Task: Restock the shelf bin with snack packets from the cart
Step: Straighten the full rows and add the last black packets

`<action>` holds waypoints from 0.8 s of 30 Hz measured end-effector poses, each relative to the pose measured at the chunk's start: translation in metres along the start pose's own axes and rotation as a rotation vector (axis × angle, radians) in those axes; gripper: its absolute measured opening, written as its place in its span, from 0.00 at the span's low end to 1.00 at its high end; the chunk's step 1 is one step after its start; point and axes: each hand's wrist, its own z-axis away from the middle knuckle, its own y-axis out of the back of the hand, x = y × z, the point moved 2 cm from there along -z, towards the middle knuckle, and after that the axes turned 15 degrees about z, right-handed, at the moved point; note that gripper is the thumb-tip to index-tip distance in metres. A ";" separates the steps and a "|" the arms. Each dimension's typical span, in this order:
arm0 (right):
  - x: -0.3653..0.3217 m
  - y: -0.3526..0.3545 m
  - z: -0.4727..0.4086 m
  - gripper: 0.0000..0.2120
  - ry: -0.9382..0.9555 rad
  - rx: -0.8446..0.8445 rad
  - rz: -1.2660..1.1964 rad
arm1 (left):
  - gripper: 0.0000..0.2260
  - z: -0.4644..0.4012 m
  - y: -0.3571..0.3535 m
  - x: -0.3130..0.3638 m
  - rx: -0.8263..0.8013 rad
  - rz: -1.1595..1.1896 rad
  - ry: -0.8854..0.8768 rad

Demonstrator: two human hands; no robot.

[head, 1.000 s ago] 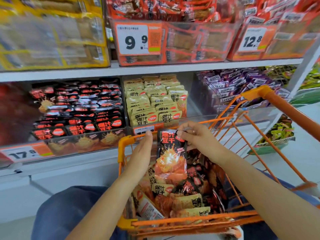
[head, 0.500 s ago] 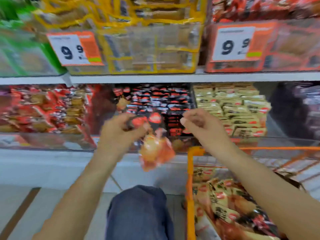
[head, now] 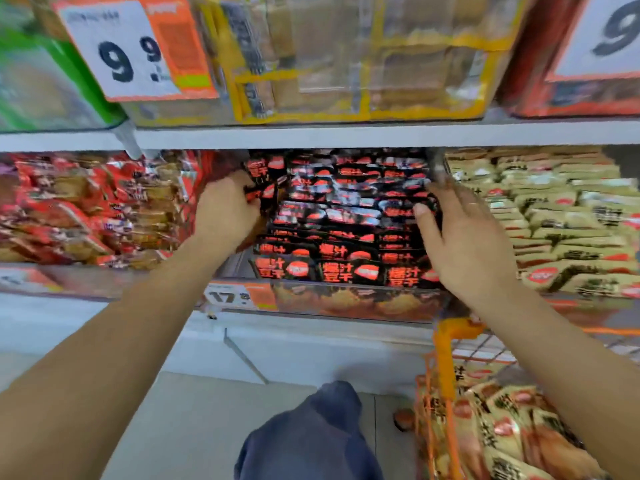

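Snack packets (head: pixel 346 216), black with red lettering, are filling the clear shelf bin (head: pixel 356 301) at the centre of the head view, standing in rows from the bin's front wall back toward 12 o'clock.

Head view:
- The left hand (head: pixel 227 213) is reaching into the bin's 9 o'clock side. Its fingers are curling round one black snack packet (head: pixel 259 181) and gripping it against the left edge of the stacked rows.
- The right hand (head: pixel 464 237) is lying at the bin's 3 o'clock side. Its fingers are extended and pressing flat against the right-hand column of packets; it is gripping nothing.
- The bin's transparent front wall is showing the printed lower halves of the front row. A price tag (head: pixel 239 296) is sitting on the shelf edge at the bin's 7 o'clock corner; its digits are partly blurred.
- The orange cart (head: pixel 446 358) is standing at 5 o'clock from the bin, below the right forearm. Beige snack packets (head: pixel 498 424) are lying loosely piled inside it.
- A bin of red packets (head: pixel 86 209) is sitting at 9 o'clock from the task bin, and a bin of beige packets (head: pixel 554 230) at 3 o'clock, each just beside it.
- The upper shelf (head: pixel 346 135) is running across at 12 o'clock, carrying yellow-trimmed packs (head: pixel 346 64) and a "9.9" price card (head: pixel 128 46).
- A knee in blue cloth (head: pixel 311 434) is showing at 6 o'clock above the floor.
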 end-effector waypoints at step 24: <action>-0.002 -0.009 0.002 0.20 -0.039 0.183 0.029 | 0.15 -0.019 -0.029 -0.005 -0.189 0.179 0.268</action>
